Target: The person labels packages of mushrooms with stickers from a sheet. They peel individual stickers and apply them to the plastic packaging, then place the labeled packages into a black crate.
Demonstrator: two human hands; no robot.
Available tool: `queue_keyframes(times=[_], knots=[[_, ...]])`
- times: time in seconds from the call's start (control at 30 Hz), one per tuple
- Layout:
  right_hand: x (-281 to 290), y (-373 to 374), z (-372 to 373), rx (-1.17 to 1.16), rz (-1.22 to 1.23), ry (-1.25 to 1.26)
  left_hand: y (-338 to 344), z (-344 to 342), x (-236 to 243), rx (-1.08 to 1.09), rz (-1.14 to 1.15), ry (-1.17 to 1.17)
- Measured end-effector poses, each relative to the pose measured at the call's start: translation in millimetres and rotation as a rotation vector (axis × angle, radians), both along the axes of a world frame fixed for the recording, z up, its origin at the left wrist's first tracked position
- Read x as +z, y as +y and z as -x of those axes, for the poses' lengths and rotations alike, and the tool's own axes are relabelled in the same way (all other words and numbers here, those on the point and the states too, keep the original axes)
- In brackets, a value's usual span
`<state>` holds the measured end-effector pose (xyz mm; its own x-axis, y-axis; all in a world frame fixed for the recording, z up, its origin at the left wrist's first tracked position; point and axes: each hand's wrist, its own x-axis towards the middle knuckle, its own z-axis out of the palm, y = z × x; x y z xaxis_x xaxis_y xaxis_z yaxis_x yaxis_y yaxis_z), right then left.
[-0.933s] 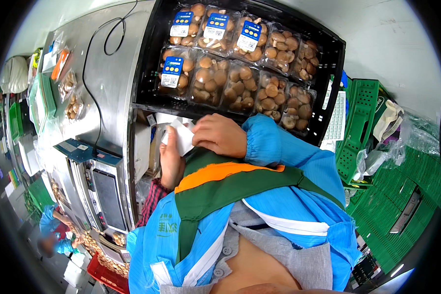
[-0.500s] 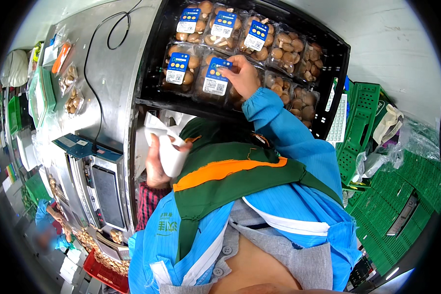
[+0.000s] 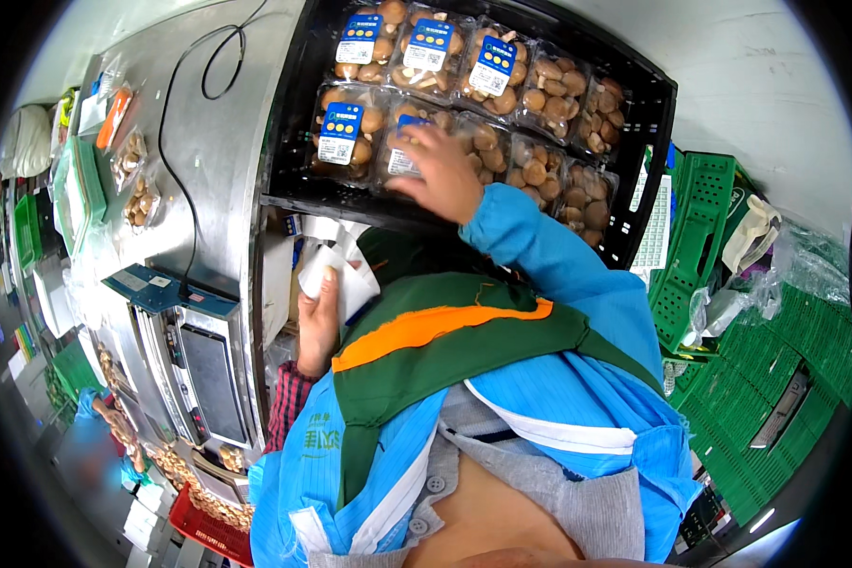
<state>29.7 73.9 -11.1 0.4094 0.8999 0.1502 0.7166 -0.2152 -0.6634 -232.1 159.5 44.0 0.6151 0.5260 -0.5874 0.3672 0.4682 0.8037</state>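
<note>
My left hand [image 3: 317, 331] holds a white roll of labels [image 3: 336, 282] in front of my apron, its loose backing strip curling beside it. My right hand [image 3: 443, 178] lies with fingers stretched over a clear pack of brown mushrooms, on its blue and white label [image 3: 401, 164], partly covering it. To the left sits a labelled mushroom pack [image 3: 347, 133], with more labelled packs behind, such as this one [image 3: 430, 52]. Toward the right are unlabelled mushroom packs [image 3: 534, 168]. All of them stand in rows in a black crate [image 3: 289, 192].
A steel table [image 3: 222, 151] with a black cable [image 3: 166, 142] and a scale-like machine [image 3: 208, 374] stands to the left. Green crates [image 3: 705, 218] and plastic wrap [image 3: 805, 270] are at the right. Far lower left, another person works near a red crate [image 3: 199, 521].
My right hand has gone from pinching the label's upper edge to lying over it, shifting left and nearer me. The label roll in my left hand has turned and moved slightly right.
</note>
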Motion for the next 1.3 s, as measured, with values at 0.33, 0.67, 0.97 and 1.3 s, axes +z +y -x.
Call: queue_keyframes(times=[0.33,0.67,0.97,1.3], knots=[[43,-31,68,0.49,-0.031,0.38,-16,-38,5,0.096,-0.068,-0.05],[41,-53,67,0.374,-0.099,0.401,-29,-47,7,0.203,0.148,-0.038],[54,-75,30,-0.315,-0.441,0.785,29,-4,-43,0.637,0.046,-0.296],[-49,-89,-40,-0.685,-0.136,0.618,-19,-35,18,0.27,0.571,-0.051]])
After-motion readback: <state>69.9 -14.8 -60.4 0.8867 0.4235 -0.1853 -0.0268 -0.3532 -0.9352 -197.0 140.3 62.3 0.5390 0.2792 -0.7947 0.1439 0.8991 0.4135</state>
